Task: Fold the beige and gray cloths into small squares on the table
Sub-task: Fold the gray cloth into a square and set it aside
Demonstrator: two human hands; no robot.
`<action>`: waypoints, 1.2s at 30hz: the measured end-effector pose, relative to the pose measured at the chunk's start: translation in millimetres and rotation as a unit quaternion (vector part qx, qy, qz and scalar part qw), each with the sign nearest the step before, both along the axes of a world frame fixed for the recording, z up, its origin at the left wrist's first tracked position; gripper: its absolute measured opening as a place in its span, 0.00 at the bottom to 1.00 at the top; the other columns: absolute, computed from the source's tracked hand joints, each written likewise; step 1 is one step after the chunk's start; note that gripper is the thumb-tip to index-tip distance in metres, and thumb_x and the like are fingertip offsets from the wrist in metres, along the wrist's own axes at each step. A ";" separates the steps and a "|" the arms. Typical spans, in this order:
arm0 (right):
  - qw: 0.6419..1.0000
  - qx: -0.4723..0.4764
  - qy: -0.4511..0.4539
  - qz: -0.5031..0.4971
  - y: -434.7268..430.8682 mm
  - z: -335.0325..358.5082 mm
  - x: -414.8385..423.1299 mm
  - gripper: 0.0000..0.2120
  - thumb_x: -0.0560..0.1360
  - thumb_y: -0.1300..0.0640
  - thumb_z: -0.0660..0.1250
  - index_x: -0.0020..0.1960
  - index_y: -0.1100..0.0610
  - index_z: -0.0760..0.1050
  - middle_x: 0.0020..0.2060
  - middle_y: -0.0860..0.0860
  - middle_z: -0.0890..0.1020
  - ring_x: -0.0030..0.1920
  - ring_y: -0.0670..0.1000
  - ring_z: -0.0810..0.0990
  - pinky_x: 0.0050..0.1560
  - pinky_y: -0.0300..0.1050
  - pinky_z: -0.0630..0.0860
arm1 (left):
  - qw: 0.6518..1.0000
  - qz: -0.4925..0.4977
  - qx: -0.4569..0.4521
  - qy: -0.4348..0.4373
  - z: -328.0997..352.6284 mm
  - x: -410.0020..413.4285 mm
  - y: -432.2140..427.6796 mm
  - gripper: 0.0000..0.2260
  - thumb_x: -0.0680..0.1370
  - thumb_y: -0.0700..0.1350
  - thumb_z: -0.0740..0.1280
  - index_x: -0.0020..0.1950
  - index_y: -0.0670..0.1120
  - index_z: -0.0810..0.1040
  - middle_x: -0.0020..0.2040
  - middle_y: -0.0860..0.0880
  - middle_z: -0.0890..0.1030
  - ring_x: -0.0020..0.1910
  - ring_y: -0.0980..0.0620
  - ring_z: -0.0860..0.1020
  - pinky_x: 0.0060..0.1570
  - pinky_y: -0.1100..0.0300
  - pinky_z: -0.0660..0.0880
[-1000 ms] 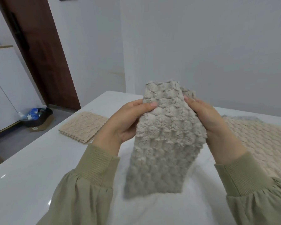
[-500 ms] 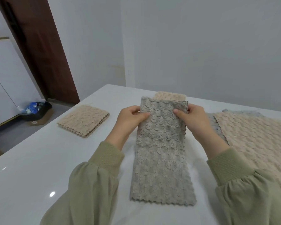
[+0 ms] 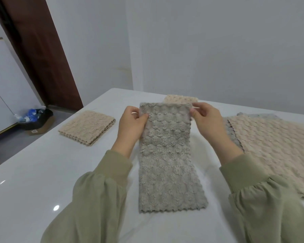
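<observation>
Pale walls and a dark brown door (image 3: pixel 39 50) bounded the room; below them ran one glossy white counter (image 3: pixel 33 190), which carried every cloth listed.

1. Large beige cloth (image 3: pixel 279 151): spread flat at the counter's right, unfolded. A gray cloth (image 3: pixel 234 137) showed from under its left edge (how many lay in that pile could not be told). Both judged as work left.

2. Gray strip (image 3: pixel 165 163): mid-counter, already folded into a long narrow band. Its near end lay on the counter and its far end was raised. Judged partway, with the lengthwise folding apparently done and the crosswise fold into a square outstanding.

3. Folded beige square (image 3: pixel 88 128): left part of the counter, well apart from the strip. Judged finished.

4. Second beige piece (image 3: pixel 180 99): just beyond the strip's far end and mostly hidden by it. It looked folded.

5. Left hand (image 3: pixel 132 125): grip clamped on the strip's far left corner, thumb on top.

6. Right hand (image 3: pixel 207 120): grip likewise pinched on the far right corner.

7. Cardboard box (image 3: pixel 35 120): on the floor past the counter's left edge, holding blue oddments. It had no bearing on the task.

Obstructions: none of note. Bringing the far end toward the near end would likely cross only bare counter; the pile at right lay just beside the right forearm.
</observation>
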State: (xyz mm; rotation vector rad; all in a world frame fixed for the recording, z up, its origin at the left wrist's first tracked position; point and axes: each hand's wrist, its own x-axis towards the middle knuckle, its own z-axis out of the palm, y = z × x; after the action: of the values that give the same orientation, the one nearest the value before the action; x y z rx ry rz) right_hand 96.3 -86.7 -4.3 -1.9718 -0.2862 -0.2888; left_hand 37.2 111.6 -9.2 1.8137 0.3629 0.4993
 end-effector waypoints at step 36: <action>0.965 -0.261 -0.035 0.007 -10.7 -76.3 -7.5 0.21 0.74 0.49 0.67 0.26 0.50 0.65 0.32 0.47 0.73 0.45 0.56 0.74 0.46 0.45 0.65 | 0.805 -0.236 0.520 0.161 -64.6 -55.1 5.8 0.40 0.69 0.73 0.38 0.77 0.57 0.48 0.78 0.53 0.43 0.77 0.52 0.41 0.75 0.48 0.44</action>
State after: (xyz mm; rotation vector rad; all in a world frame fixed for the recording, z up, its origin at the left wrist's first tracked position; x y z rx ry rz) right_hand 88.8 -97.4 -80.6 -2.4801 -0.4584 -0.2956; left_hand -17.9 117.4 -73.8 2.9609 -0.2257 -0.0253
